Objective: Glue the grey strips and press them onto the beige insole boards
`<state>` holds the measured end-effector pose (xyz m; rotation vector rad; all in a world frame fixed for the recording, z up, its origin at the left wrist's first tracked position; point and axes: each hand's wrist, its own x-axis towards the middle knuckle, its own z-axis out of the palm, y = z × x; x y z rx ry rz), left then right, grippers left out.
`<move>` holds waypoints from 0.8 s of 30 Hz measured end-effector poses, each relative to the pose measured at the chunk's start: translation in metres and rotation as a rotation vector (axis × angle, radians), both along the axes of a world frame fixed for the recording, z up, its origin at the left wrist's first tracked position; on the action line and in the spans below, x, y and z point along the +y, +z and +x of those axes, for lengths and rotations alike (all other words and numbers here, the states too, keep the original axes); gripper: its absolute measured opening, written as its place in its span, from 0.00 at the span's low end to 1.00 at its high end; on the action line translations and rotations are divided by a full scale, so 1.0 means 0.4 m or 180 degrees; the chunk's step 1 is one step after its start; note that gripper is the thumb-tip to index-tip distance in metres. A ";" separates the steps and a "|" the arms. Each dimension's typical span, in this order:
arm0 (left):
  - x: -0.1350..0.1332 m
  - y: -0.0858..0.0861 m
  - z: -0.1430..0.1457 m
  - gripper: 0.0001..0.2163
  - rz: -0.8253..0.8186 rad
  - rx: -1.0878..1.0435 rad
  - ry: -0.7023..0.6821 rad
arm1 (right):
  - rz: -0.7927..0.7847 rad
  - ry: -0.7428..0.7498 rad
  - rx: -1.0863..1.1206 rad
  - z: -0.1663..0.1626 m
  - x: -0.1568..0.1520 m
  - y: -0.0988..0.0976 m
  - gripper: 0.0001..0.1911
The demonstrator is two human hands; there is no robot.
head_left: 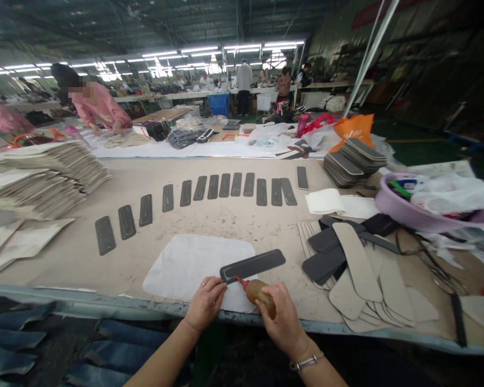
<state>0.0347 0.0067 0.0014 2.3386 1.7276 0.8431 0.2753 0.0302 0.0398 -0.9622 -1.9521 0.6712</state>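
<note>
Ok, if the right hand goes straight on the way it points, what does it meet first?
The dark strip: the right hand aims its bottle up-left at the strip's near end, beside the left hand. Whether the tip already touches is hard to judge.

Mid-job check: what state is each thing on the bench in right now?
Left hand, fingertips at the strip's end.
Right hand, gripping the bottle.
Bottle, tilted, nozzle at the strip.
Strip, flat on the sheet.
Sheet, spread flat.
Row of strips, laid singly.
Basin, full.
</note>
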 end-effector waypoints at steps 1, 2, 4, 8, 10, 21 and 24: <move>0.001 -0.001 -0.001 0.10 0.0001 -0.0001 0.0001 | 0.0028 -0.0105 -0.0024 0.017 0.006 0.000 0.12; 0.002 -0.002 -0.001 0.10 0.0004 -0.0003 0.0002 | 0.0069 -0.0226 -0.0052 0.035 0.012 -0.001 0.11; 0.003 -0.004 -0.002 0.09 0.0009 0.0002 -0.0005 | 0.0167 -0.0494 -0.0128 0.077 0.026 -0.005 0.10; 0.005 -0.009 -0.004 0.09 0.0063 0.0011 -0.0009 | 0.0391 -0.0985 -0.0290 0.156 0.054 -0.018 0.10; 0.006 -0.010 -0.005 0.09 0.0084 0.0009 -0.0006 | 0.0472 -0.1170 -0.0345 0.180 0.066 -0.022 0.10; 0.008 -0.002 -0.001 0.09 0.0138 0.0054 -0.0045 | 0.0266 0.0012 -0.0124 0.015 0.020 -0.006 0.14; 0.006 -0.001 -0.001 0.09 0.0092 0.0059 -0.0027 | 0.0215 0.0032 -0.0222 0.016 0.022 -0.021 0.15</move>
